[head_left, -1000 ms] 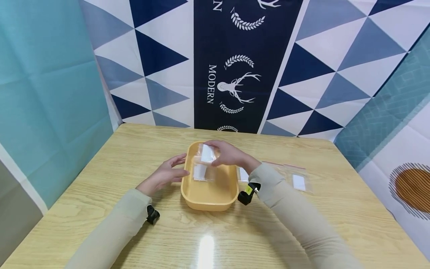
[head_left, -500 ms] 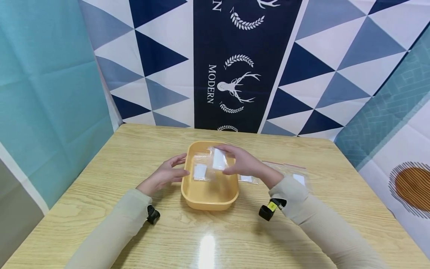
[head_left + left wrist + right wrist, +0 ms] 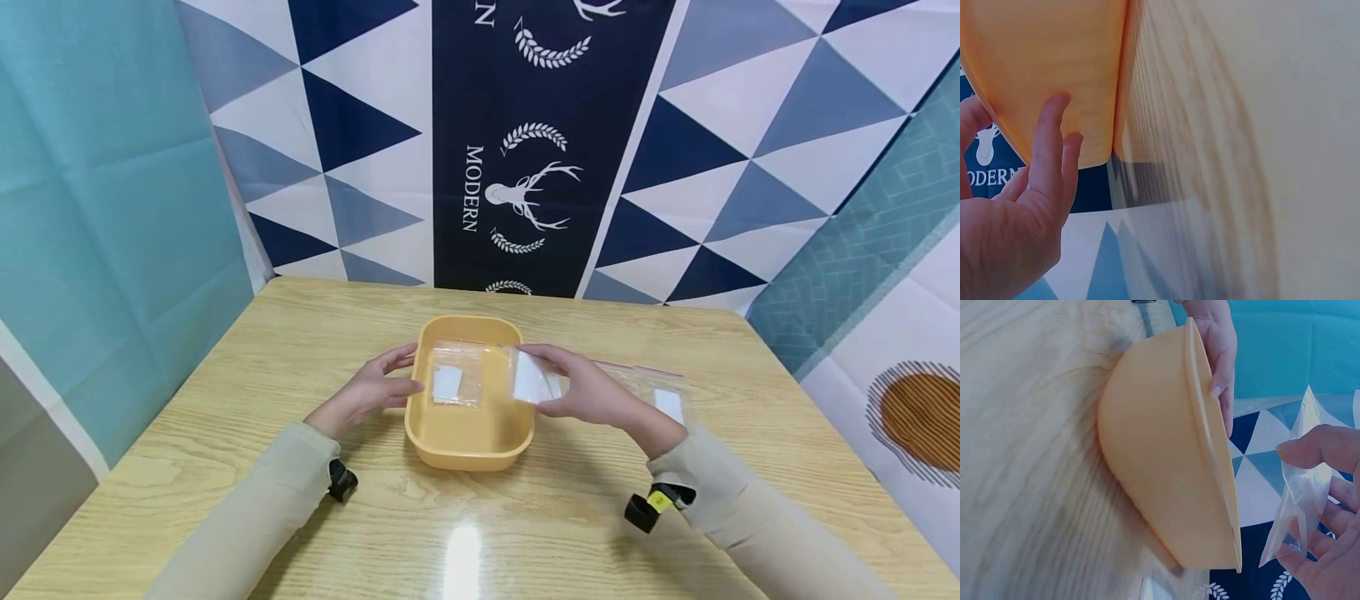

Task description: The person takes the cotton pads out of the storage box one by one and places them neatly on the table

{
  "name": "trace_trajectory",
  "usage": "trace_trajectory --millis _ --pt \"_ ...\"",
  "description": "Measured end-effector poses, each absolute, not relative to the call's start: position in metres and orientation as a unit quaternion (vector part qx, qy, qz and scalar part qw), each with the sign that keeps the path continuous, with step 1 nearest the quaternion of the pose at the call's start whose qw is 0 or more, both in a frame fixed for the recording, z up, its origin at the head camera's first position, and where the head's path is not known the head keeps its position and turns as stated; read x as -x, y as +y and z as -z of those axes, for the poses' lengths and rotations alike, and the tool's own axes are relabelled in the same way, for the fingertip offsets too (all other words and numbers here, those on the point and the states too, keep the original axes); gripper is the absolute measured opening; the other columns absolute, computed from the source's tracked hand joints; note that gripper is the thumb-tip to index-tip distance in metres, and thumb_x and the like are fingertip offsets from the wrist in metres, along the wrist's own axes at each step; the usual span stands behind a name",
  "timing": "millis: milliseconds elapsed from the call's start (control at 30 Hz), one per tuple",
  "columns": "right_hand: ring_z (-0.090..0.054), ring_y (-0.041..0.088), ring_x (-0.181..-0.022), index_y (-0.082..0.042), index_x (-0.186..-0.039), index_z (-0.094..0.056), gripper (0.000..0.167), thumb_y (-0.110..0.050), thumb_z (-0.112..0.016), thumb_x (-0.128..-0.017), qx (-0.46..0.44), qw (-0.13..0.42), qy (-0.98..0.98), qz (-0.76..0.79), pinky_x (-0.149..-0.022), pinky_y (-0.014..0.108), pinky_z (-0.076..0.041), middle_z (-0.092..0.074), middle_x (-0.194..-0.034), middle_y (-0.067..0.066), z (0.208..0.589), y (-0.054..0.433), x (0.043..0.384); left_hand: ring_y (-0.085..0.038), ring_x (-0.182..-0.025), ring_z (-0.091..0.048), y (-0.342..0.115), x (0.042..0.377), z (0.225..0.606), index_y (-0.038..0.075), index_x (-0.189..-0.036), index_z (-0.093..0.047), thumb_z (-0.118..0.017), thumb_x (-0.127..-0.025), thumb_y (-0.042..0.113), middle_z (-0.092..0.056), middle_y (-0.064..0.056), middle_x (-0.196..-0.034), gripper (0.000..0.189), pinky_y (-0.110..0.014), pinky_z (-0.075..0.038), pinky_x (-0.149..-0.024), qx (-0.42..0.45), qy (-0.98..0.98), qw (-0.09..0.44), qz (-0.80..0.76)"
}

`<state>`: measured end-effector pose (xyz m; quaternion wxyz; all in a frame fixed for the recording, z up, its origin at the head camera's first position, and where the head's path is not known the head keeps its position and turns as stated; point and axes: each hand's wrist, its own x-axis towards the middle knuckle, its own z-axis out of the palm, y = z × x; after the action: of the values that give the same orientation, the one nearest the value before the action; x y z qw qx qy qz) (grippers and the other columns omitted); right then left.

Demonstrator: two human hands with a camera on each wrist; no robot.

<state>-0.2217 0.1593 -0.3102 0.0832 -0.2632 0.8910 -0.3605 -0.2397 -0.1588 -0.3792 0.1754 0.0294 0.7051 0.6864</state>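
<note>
My left hand (image 3: 367, 390) holds the left side of an orange plastic basin (image 3: 470, 460). In the left wrist view its fingers (image 3: 1052, 134) lie against the outer wall, the thumb reaching over the rim. My right hand (image 3: 592, 390) pinches a small clear plastic bag (image 3: 1300, 494) with a white piece inside, between thumb and fingers. From above, this bag overlaps the basin's right rim; in the right wrist view it is beyond the rim, apart from it. Another clear bag (image 3: 447, 384) with a white insert lies flat on the basin floor.
On the wooden table (image 3: 247, 467), right of the basin, lie more clear bags with red-edged tops, one showing a white insert (image 3: 667, 404); the right forearm partly hides them. A patterned cloth (image 3: 375, 125) hangs behind the table's far edge.
My right hand has moved right and toward me from over the basin to its right rim, carrying the bag. The other bag in the basin is now fully uncovered. My left hand stays put.
</note>
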Motion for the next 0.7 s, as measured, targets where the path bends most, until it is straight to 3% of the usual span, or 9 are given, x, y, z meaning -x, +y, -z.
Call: trace_trajectory --millis 133,467,700 --pt "-0.045 0.027 -0.118 -0.015 -0.139 -0.045 0.073 -0.008 -0.077 -0.074 0.267 0.074 0.891 0.361 -0.095 0.051 -0.040 -0.046 -0.137 0.009 0.316 0.172 0.215 -0.034 -0.110 -0.054 -0.158 0.239 0.380 0.012 -0.147 -0.027 -0.065 -0.084 -0.001 -0.030 -0.018 -0.144 0.075 -0.040 -0.053 -0.085 -0.031 0.700 0.178 -0.691" --pt "-0.041 0.036 -0.124 -0.009 -0.137 -0.045 0.071 -0.003 -0.075 -0.073 0.270 0.058 0.896 0.348 -0.098 0.055 -0.038 -0.046 -0.136 0.014 0.340 0.204 0.204 -0.034 -0.112 -0.053 -0.158 0.239 0.380 0.012 -0.147 -0.027 -0.065 -0.083 0.000 -0.030 -0.018 -0.144 0.076 -0.039 -0.052 -0.086 -0.031 0.702 0.175 -0.689" --pt "-0.038 0.038 -0.126 -0.007 -0.137 -0.045 0.071 0.000 -0.073 -0.072 0.286 0.085 0.894 0.335 -0.100 0.055 -0.036 -0.044 -0.137 0.017 0.359 0.212 0.194 -0.035 -0.112 -0.053 -0.158 0.238 0.379 0.011 -0.147 -0.026 -0.065 -0.083 -0.001 -0.029 -0.018 -0.144 0.076 -0.040 -0.052 -0.086 -0.033 0.703 0.173 -0.689"
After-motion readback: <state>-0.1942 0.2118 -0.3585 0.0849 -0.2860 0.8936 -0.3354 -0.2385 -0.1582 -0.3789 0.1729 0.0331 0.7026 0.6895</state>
